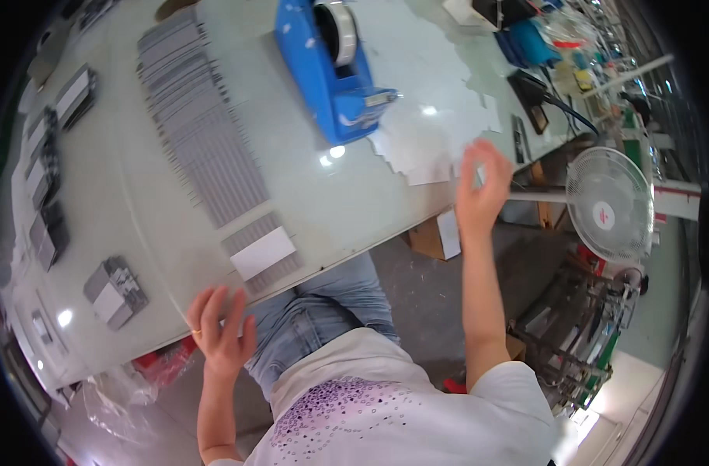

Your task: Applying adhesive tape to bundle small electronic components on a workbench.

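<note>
My left hand is at the table's front edge, fingers spread and slightly bent, with nothing visible in it. Just beyond it lies a grey striped flat piece with a blank white card on top. My right hand is raised by the right part of the edge, near the corner of some white paper sheets. Its thumb and fingertips curl together in a pinch, somewhat blurred; whatever lies between them is too small to make out. A long overlapping row of grey striped pieces runs away from me.
A blue tape dispenser stands mid-table. Folded grey bundles with white bands line the left side. A black stapler-like tool and clutter occupy the far right. Beside the table are a white fan and a cardboard box below.
</note>
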A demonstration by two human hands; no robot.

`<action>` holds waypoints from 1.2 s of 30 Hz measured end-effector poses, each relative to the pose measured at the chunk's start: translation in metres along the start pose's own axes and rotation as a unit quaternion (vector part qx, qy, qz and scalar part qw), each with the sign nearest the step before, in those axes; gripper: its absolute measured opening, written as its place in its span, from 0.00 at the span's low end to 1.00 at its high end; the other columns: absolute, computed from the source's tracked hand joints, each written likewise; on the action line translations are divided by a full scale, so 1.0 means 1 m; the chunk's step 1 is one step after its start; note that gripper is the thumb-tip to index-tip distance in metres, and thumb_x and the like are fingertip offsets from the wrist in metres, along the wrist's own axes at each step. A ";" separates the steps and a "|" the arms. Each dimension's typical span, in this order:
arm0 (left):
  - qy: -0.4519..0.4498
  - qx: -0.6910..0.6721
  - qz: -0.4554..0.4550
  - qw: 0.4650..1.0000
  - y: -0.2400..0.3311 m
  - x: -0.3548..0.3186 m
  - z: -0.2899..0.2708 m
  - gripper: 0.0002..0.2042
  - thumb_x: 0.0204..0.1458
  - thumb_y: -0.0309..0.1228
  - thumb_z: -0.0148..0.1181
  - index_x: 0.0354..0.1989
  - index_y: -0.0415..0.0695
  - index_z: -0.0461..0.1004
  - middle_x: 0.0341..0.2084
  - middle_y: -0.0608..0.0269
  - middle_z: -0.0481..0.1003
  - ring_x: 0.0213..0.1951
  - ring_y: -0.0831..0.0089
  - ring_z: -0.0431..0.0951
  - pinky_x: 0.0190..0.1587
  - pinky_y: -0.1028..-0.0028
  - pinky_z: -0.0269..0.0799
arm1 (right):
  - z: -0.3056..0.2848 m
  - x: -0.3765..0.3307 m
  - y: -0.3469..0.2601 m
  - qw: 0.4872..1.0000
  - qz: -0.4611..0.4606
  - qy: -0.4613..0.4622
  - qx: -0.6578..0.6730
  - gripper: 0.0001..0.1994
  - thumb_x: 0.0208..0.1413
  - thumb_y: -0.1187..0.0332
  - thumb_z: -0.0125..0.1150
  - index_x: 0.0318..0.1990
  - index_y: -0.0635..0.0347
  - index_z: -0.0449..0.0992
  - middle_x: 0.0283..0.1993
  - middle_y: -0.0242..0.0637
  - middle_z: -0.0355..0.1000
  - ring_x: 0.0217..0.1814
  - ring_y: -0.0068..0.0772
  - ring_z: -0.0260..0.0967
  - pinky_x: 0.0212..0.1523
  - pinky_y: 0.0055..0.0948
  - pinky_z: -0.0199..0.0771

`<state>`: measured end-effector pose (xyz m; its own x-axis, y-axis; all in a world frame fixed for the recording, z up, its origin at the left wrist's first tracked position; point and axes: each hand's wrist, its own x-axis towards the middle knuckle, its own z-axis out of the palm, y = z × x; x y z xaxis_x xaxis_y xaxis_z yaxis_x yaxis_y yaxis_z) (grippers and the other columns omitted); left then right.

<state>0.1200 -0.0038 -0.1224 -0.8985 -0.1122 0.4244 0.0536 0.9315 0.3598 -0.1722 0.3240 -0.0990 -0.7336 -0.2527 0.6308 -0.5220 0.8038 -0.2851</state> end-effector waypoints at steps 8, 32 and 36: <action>-0.003 0.021 0.018 1.000 -0.021 0.020 -0.013 0.20 0.44 0.29 0.67 0.49 0.46 0.82 0.53 0.59 0.75 0.53 0.53 0.74 0.52 0.58 0.71 | -0.005 0.042 0.253 0.920 0.248 -0.153 -0.261 0.23 0.58 0.48 0.57 0.54 0.50 0.80 0.50 0.40 0.81 0.54 0.48 0.77 0.55 0.41 0.74; -0.133 -0.020 0.037 0.990 -0.029 0.039 -0.021 0.24 0.48 0.35 0.68 0.57 0.56 0.77 0.62 0.68 0.68 0.64 0.63 0.66 0.60 0.57 0.67 | -0.021 -0.085 -0.209 0.897 -0.095 -0.372 0.218 0.26 0.51 0.76 0.65 0.61 0.53 0.78 0.38 0.34 0.71 0.32 0.33 0.72 0.29 0.31 0.74; -0.132 -0.012 0.037 0.990 -0.028 0.038 -0.018 0.24 0.48 0.36 0.69 0.57 0.56 0.77 0.62 0.68 0.68 0.65 0.64 0.65 0.61 0.58 0.67 | -0.015 -0.096 -0.221 0.901 -0.082 -0.355 0.235 0.26 0.51 0.76 0.65 0.61 0.53 0.77 0.35 0.32 0.70 0.28 0.30 0.70 0.25 0.29 0.72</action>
<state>0.0921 -0.0402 -0.1010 -0.9742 0.0534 0.2191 0.1309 0.9249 0.3569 0.0208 0.1786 -0.0855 -0.6360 -0.7625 0.1190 -0.6530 0.4495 -0.6096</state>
